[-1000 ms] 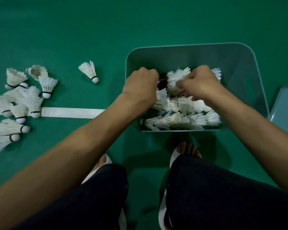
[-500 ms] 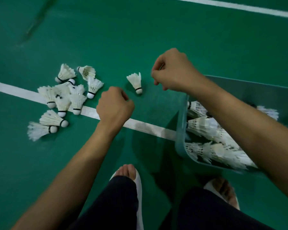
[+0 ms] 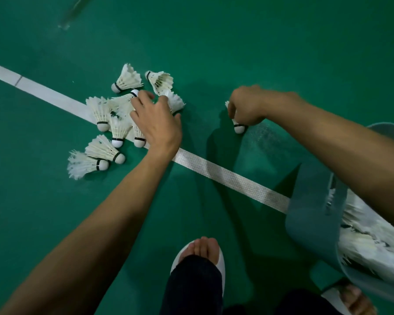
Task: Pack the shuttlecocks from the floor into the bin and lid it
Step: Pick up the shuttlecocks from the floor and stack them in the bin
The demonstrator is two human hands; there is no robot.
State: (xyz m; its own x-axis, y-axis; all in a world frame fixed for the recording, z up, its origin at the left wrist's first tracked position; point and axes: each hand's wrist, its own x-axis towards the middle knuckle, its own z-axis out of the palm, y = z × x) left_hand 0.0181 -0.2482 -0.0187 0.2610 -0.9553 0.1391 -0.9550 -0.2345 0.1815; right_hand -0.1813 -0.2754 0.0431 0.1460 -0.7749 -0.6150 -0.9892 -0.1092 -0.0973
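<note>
Floor count: 9 shuttlecocks [image 3: 118, 130] clustered on the 1 white line [image 3: 225, 176], plus 1 lone shuttlecock [image 3: 238, 128] to the right of them, so 10 loose. 1 bin [image 3: 309, 212]; the shuttlecocks inside it are too blurred to count, no number there. Also 2 hands, left hand [image 3: 157, 126] and right hand [image 3: 248, 105], and 2 feet, left foot [image 3: 199, 246] and right foot [image 3: 353, 298], each in 1 white slipper [image 3: 222, 267].

White textured court line [image 3: 225, 176] runs diagonally, upper left down to lower right. Bottom of the shot: bare toes in white slippers, one [image 3: 222, 269] in the middle, the other [image 3: 337, 302] bottom right, plus dark trousers [image 3: 191, 289]. Faint shiny streak [image 3: 72, 12] top left.
</note>
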